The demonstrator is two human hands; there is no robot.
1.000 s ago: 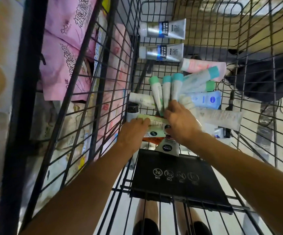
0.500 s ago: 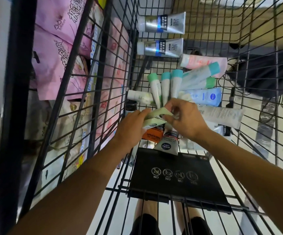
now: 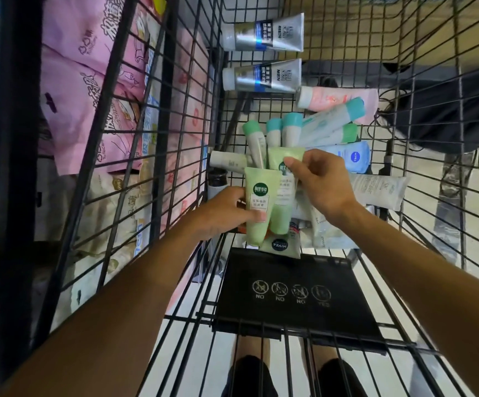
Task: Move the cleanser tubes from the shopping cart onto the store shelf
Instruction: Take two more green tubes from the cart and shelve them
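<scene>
The left hand (image 3: 221, 216) grips one pale green plastic cleanser tube (image 3: 256, 207), and the right hand (image 3: 322, 184) pinches a second matching tube (image 3: 282, 196) beside it. Both tubes are held above the black wire shopping cart (image 3: 261, 130), clear of the remaining tubes, probably for transfer to the shelf.

Both forearms bare to the frame edge — no sleeves, watch or rings seen. Left hand (image 3: 221, 210) & right hand (image 3: 322, 184) ungloved, nails short & plain. Below, thru the cart wire, two bare lower legs end in dark shoes (image 3: 249, 373) — black, rounded toes; detail too dim to tell.
</scene>
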